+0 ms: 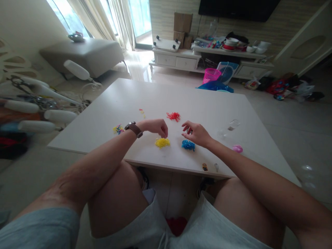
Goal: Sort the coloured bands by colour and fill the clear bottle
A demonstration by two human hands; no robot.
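My left hand (160,128), with a watch (134,129) on its wrist, is closed just above a pile of small yellow pieces (162,143). What its fingers hold, if anything, is hidden. To the right, my right hand (196,133) has its thumb and fingers apart, over the far side of a pile of small blue pieces (188,145). A small dark patterned item (189,131) shows partly behind its fingers. Farther back lies a pile of small red pieces (173,116). Left of my watch sits a mixed-colour pile (118,129). A few loose red and yellow pieces (141,112) lie beyond my left wrist.
All the piles rest on a white table (218,102). On its right side are a clear bottle (233,125) and a pink object (237,148). Near the front edge lie a yellow cartoon figure (204,167) and a small whitish item (216,167). A pink basket (211,75) stands beyond the table.
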